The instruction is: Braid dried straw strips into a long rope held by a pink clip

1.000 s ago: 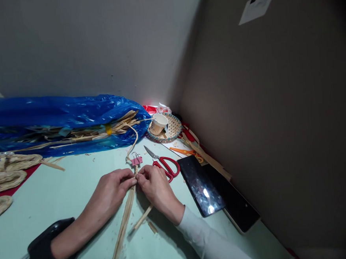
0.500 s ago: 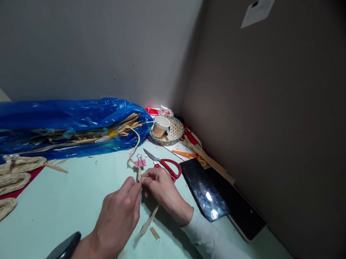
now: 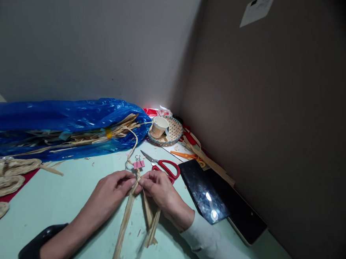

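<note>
A thin braid of dried straw strips (image 3: 123,229) runs down from a pink binder clip (image 3: 139,164) on the pale green table. My left hand (image 3: 113,189) pinches the braid's lower end from the left, its fingertips just under the clip. From the right, my right hand (image 3: 159,191) pinches the same spot with thumb and forefinger. Loose strips fan out below both hands, one long one toward the lower left and others beneath my right hand. Red-handled scissors (image 3: 169,170) lie open just right of the clip, close behind my right hand.
A blue plastic bag (image 3: 56,114) holding a straw bundle (image 3: 102,136) lies along the wall. Behind the scissors, a woven basket (image 3: 176,130) holds a paper cup (image 3: 160,125). Dark glossy devices (image 3: 204,192) lie at right. Braided straw pieces (image 3: 11,184) rest on red material at left.
My left hand has shifted up and left, its wrist lower and farther left. A long strip now shows below it, and the strips beneath my right hand are more spread.
</note>
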Motion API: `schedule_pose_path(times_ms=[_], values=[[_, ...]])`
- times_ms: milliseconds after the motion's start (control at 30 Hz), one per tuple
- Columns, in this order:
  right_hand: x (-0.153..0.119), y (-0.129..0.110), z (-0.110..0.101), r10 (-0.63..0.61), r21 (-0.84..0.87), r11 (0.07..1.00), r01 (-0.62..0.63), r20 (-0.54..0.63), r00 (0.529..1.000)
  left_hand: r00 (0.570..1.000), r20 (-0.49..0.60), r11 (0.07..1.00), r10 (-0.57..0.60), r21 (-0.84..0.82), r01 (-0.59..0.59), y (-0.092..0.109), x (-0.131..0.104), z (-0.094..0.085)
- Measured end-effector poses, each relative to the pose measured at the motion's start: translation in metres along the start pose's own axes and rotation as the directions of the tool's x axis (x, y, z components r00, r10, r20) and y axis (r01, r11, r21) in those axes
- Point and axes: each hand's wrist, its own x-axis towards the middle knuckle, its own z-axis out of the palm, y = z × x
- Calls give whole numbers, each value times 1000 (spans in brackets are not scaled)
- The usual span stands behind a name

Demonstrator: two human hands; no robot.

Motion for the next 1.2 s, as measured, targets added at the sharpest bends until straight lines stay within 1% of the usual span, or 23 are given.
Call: schedule_pose_path(times_ms=[100,167,200,300,400,467,567,700,867,933,1000,1067,1133,1200], values=[[-1,-1,2,23,10,1000,-23,27,999,983,175,980,-55,-179,87,-4,8,5],[-1,-1,2,29,-7,1000,-28,36,999,968,235,956,-89,-251,149,-4,7,11],[0,-1,1,25,-24,999,-24,41,999,964,245,948,-104,-270,171,-4,6,13],[-2,-4,-2,-19,-119,993,25,51,999,965,218,939,-142,-280,202,-3,3,15],[-7,-10,-6,-94,-270,957,102,42,995,974,151,945,-169,-257,203,-6,5,14],[-11,-14,-7,-138,-390,911,135,22,990,981,98,953,-170,-238,189,-9,7,14],[-16,-18,-8,-176,-553,820,146,-1,984,989,33,965,-146,-217,150,-12,8,16],[-20,-19,-5,-191,-691,712,129,-13,982,992,-16,974,-127,-189,122,-16,7,18],[-27,-17,7,-222,-763,625,162,25,975,992,-28,975,-122,-190,114,-18,3,21],[-31,-16,12,-232,-779,600,182,49,972,990,-25,969,-141,-210,132,-18,1,22],[-34,-15,17,-243,-804,552,222,100,965,985,-9,956,-175,-241,168,-16,0,21],[-38,-13,21,-260,-843,467,266,157,953,980,16,940,-198,-280,194,-13,-1,20],[-42,-11,25,-279,-882,361,304,209,937,979,40,925,-199,-323,201,-11,-1,18],[-45,-10,27,-306,-902,275,333,246,920,979,57,910,-194,-362,201,-11,-1,17]])
